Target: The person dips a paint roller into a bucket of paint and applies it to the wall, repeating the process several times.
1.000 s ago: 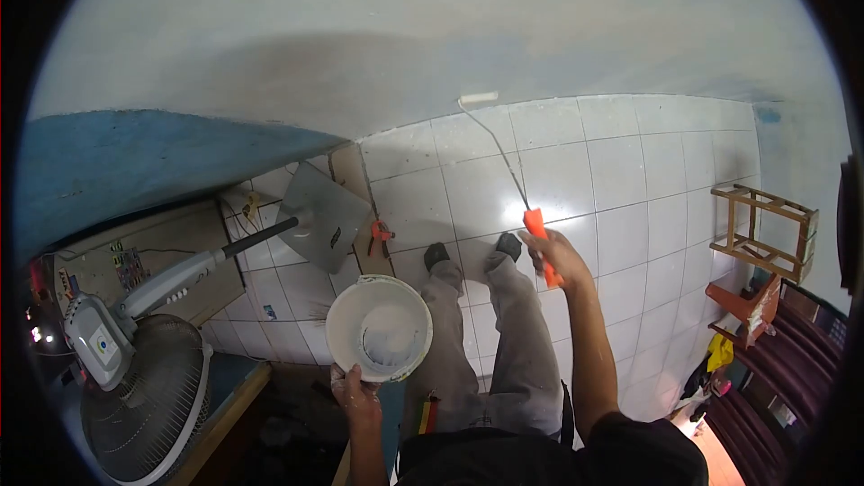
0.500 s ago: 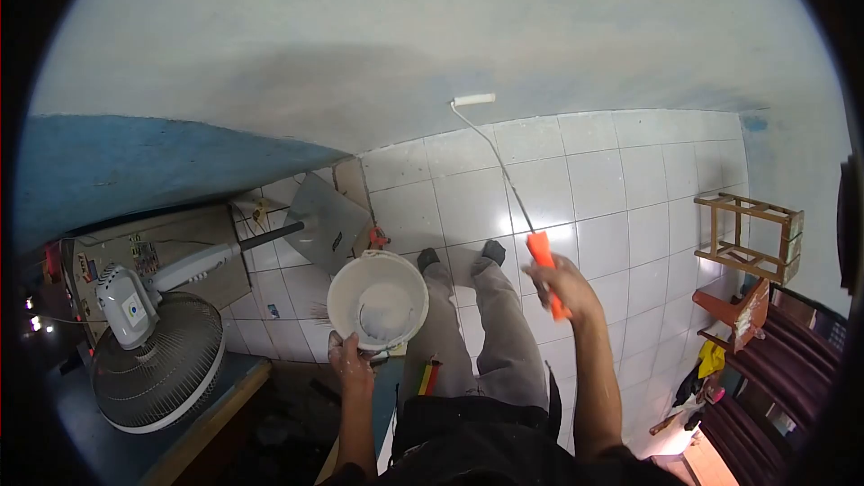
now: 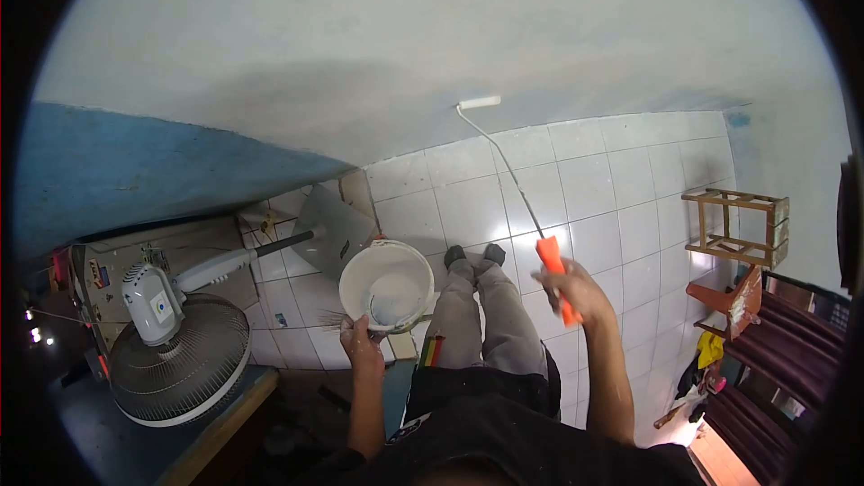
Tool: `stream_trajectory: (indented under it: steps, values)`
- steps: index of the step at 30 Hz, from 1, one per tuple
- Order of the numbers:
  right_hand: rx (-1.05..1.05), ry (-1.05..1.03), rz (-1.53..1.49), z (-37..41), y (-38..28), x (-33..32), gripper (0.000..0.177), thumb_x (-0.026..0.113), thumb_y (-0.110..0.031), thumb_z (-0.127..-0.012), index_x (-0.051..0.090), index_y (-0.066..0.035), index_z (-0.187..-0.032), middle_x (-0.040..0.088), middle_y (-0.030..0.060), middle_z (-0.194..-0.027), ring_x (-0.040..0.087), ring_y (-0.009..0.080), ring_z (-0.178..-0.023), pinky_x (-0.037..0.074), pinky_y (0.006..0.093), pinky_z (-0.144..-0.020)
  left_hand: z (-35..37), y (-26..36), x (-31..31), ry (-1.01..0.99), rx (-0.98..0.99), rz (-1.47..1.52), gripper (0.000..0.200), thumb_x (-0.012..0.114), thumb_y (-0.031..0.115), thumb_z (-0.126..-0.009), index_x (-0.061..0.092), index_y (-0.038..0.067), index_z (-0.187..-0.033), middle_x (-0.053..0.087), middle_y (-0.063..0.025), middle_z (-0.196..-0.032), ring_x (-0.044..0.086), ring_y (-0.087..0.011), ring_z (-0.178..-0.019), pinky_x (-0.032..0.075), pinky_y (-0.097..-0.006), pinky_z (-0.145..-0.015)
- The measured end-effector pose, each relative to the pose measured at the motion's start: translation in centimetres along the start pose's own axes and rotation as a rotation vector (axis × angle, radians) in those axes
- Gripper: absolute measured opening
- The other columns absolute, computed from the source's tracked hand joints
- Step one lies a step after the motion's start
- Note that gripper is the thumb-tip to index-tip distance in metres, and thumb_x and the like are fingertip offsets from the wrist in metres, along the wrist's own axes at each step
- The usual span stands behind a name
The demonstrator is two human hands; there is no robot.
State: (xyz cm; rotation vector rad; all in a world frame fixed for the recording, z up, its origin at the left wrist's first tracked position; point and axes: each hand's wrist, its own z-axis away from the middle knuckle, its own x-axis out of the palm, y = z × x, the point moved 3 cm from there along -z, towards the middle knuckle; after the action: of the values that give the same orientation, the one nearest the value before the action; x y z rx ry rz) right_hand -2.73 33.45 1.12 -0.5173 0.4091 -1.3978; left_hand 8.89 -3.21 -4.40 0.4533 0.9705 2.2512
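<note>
My right hand [image 3: 576, 292] is wrapped round the orange handle of a paint roller [image 3: 551, 261]. Its thin metal rod reaches away to a small white roller head [image 3: 480, 103], which lies against the lower part of the pale wall [image 3: 378, 27]. At the left, my left hand [image 3: 362, 342] grips the near rim of a white bucket [image 3: 387, 283]. Whitish paint covers the bucket's bottom, and its wire handle hangs by the near side. White smears show on the fingers of my left hand.
A standing fan [image 3: 184, 351] leans in at the left by a blue-topped table [image 3: 207, 409]. Blue paint [image 3: 171, 157] covers the wall's left part. White floor tiles [image 3: 468, 207] run below the wall. At right stand a wooden stool [image 3: 738, 227] and a reddish-brown chair [image 3: 731, 301].
My view has shifted a little, and my feet now stand closer together. The bucket appears slightly to the right. The roller stays in my right hand, its head still at the wall's lower part.
</note>
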Motion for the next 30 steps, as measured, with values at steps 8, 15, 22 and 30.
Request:
stream_trajectory:
  steps: [8,15,22,30]
  values:
    - [0.027,-0.090,-0.157,-3.3,2.0,0.9,0.013,0.062,-0.013,-0.078,0.053,-0.005,-0.081,0.048,-0.0005,-0.061,0.047,0.0103,-0.046,0.040,0.0260,-0.043,-1.0,1.4,0.4,-0.048,0.009,0.092,0.028,0.060,0.012,-0.084,0.052,0.006,-0.110,0.062,-0.0065,-0.098,0.064,-0.0142,-0.076,0.054,-0.0247,-0.053]
    - [-0.002,-0.067,-0.170,8.4,-1.7,0.9,0.014,0.062,-0.017,-0.080,0.051,-0.007,-0.081,0.047,-0.0003,-0.059,0.047,0.0108,-0.045,0.040,0.0274,-0.043,-2.1,2.2,3.6,-0.174,0.033,-0.047,0.031,0.061,0.013,-0.084,0.053,0.005,-0.113,0.062,-0.0083,-0.104,0.064,-0.0161,-0.081,0.056,-0.0265,-0.056]
    - [0.038,-0.095,-0.251,-17.3,4.0,0.4,0.015,0.063,-0.017,-0.080,0.052,-0.007,-0.075,0.049,-0.0001,-0.059,0.046,0.0106,-0.048,0.040,0.0264,-0.046,-1.2,0.5,5.7,-0.110,0.030,0.009,0.042,0.058,0.013,-0.086,0.047,0.004,-0.126,0.059,-0.0110,-0.114,0.063,-0.0228,-0.099,0.058,-0.0340,-0.071]
    - [0.049,-0.060,-0.155,-7.3,6.4,-1.1,0.018,0.064,-0.020,-0.083,0.054,-0.005,-0.087,0.045,-0.0016,-0.060,0.045,0.0084,-0.045,0.039,0.0252,-0.042,-1.8,-3.4,2.1,0.003,-0.047,-0.085,0.039,0.057,0.011,-0.085,0.047,0.005,-0.122,0.059,-0.0112,-0.111,0.064,-0.0231,-0.095,0.059,-0.0339,-0.071]
